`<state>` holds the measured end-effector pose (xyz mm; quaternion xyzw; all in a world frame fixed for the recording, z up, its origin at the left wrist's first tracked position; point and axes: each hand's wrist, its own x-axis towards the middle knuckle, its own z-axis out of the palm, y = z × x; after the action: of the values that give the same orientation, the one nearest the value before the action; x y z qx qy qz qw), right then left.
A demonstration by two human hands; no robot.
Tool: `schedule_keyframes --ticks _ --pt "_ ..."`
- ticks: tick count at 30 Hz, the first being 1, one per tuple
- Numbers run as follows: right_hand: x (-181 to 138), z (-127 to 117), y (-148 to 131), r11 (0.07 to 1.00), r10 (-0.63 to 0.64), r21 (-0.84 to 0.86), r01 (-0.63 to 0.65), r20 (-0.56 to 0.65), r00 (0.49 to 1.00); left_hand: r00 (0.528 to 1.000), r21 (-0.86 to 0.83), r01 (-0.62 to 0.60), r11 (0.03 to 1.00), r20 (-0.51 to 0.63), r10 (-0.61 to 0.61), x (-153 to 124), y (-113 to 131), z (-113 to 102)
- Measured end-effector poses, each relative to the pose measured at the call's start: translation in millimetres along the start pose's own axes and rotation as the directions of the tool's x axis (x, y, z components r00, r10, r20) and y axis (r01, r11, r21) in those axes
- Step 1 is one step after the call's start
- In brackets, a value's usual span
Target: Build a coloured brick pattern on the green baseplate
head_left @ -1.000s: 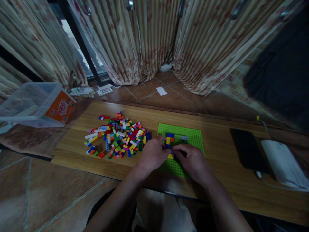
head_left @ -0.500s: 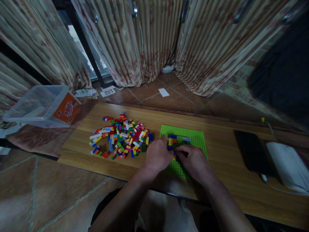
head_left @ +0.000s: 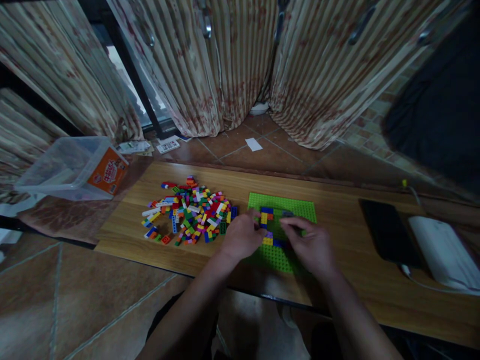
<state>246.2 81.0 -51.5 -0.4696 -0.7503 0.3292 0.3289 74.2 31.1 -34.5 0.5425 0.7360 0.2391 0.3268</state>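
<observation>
A green studded baseplate [head_left: 277, 262] lies on the wooden table, with several bricks built on it in a bracket-like shape. A blue brick [head_left: 267, 210] tops it, with a yellow brick [head_left: 264, 220] and a small orange brick [head_left: 270, 217] below. Lower down sit another yellow brick [head_left: 267, 241] and a blue brick [head_left: 278, 243]. My left hand [head_left: 243, 234] is at the left side of these bricks, thumb and forefinger apart. Above the plate's right part, my right hand [head_left: 309, 244] pinches its fingertips beside a grey brick [head_left: 287, 214]; what they hold is hidden.
A heap of mixed loose bricks [head_left: 195, 212] covers the table left of the plate. To the right lie a black phone-like slab [head_left: 388, 232] and a white device [head_left: 444, 252] with a cable. A clear plastic bin [head_left: 71, 170] stands beyond the table's left end.
My right hand has risen from the lower bricks towards the grey brick, uncovering the lower blue brick. My left hand has drawn back slightly to the left, its fingers parting.
</observation>
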Motion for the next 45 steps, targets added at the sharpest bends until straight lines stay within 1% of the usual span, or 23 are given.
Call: schedule_keyframes --ticks 1,3,4,6,9,12,15,17,21,23,24,25,26,27,29,30,31,32,34,36,38,40,45 --pt "1.7 -3.6 2.7 0.999 0.039 0.023 -0.037 -0.093 0.995 1.000 -0.034 -0.017 0.999 0.009 0.017 0.2 -2.1 -2.1" --pt "5.2 -9.8 7.2 0.993 0.111 0.062 -0.099 -0.245 0.963 0.998 -0.098 -0.057 0.994 0.005 0.057 1.0 -6.7 -7.1" --pt "6.6 -11.8 8.6 0.990 0.134 0.078 -0.116 -0.293 0.947 0.997 -0.128 -0.074 0.989 -0.009 0.074 1.7 -9.2 -9.8" --pt "8.0 -13.1 9.2 0.988 0.145 0.098 -0.119 -0.337 0.930 0.994 -0.203 -0.102 0.974 -0.055 0.093 3.5 -14.3 -15.6" --pt "6.8 -8.3 5.2 0.995 0.088 0.066 -0.071 -0.318 0.944 0.988 -0.361 -0.127 0.924 -0.125 0.087 6.8 -21.0 -25.8" --pt "3.7 1.8 -1.6 1.000 0.004 0.008 -0.002 -0.265 0.964 0.971 -0.527 -0.119 0.841 -0.240 -0.013 8.3 -25.9 -39.3" --pt "-0.9 15.4 -9.7 0.997 -0.078 0.010 0.082 -0.190 0.979 0.917 -0.682 -0.149 0.716 -0.366 -0.158 5.4 -31.5 -57.2" --pt "-4.5 25.5 -16.5 0.989 -0.138 0.038 0.144 -0.132 0.982 0.876 -0.738 -0.191 0.647 -0.426 -0.228 1.1 -37.1 -70.0" --pt "-7.6 38.7 -28.8 0.968 -0.250 0.013 0.250 -0.004 0.968 0.801 -0.767 -0.229 0.600 -0.499 -0.332 -6.9 -51.6 -90.0" --pt "-3.8 37.1 -27.9 0.972 -0.236 -0.020 0.236 -0.020 0.971 0.784 -0.770 -0.227 0.597 -0.508 -0.357 -8.1 -57.0 -93.6" --pt "-0.5 33.7 -24.8 0.981 -0.192 -0.034 0.190 -0.065 0.979 0.786 -0.767 -0.221 0.602 -0.505 -0.356 -8.1 -58.4 -93.4" --pt "3.3 29.0 -20.2 0.992 -0.125 -0.041 0.121 -0.116 0.985 0.800 -0.764 -0.208 0.611 -0.492 -0.343 -7.9 -58.5 -91.6" --pt "7.3 23.2 -14.7 0.999 -0.041 -0.041 0.034 -0.173 0.984 0.823 -0.757 -0.187 0.626 -0.469 -0.322 -7.7 -57.3 -88.4" --pt "10.8 16.9 -8.9 0.998 0.045 -0.042 -0.055 -0.213 0.976 0.856 -0.743 -0.158 0.651 -0.432 -0.286 -7.7 -54.8 -83.8" --pt "15.4 5.4 0.8 0.987 0.147 -0.037 -0.155 -0.149 0.978 0.934 -0.672 -0.094 0.734 -0.315 -0.169 -8.7 -46.2 -71.1" --pt "16.1 1.0 3.8 0.983 0.171 -0.049 -0.176 -0.085 0.982 0.967 -0.603 -0.070 0.795 -0.236 -0.094 -9.9 -40.5 -63.4" --pt "15.6 -2.0 5.1 0.981 0.179 -0.068 -0.179 -0.006 0.984 0.989 -0.511 -0.069 0.857 -0.148 -0.009 -11.4 -34.3 -55.4" --pt "14.3 -3.8 4.9 0.981 0.178 -0.096 -0.171 0.072 0.981 0.995 -0.430 -0.074 0.900 -0.095 0.036 -13.0 -28.1 -47.3" --pt "10.3 -4.3 1.0 0.979 0.162 -0.157 -0.132 0.195 0.967 0.997 -0.285 -0.076 0.956 -0.023 0.073 -16.0 -17.0 -32.2" --pt "6.8 -2.8 -4.7 0.975 0.142 -0.204 -0.090 0.257 0.956 0.997 -0.166 -0.076 0.983 0.010 0.078 -17.3 -9.4 -19.9" --pt "5.1 -1.1 -8.9 0.970 0.127 -0.236 -0.061 0.275 0.953 0.998 -0.081 -0.056 0.995 0.021 0.058 -16.5 -5.7 -10.8" --pt "4.7 -0.1 -10.4 0.966 0.122 -0.255 -0.045 0.292 0.949 1.000 -0.031 -0.026 0.999 0.009 0.026 -14.4 -4.5 -4.2" --pt "5.3 1.1 -6.8 0.963 0.150 -0.261 -0.068 0.310 0.939 0.998 0.054 0.043 0.998 -0.057 -0.040 -11.2 -0.9 6.0"
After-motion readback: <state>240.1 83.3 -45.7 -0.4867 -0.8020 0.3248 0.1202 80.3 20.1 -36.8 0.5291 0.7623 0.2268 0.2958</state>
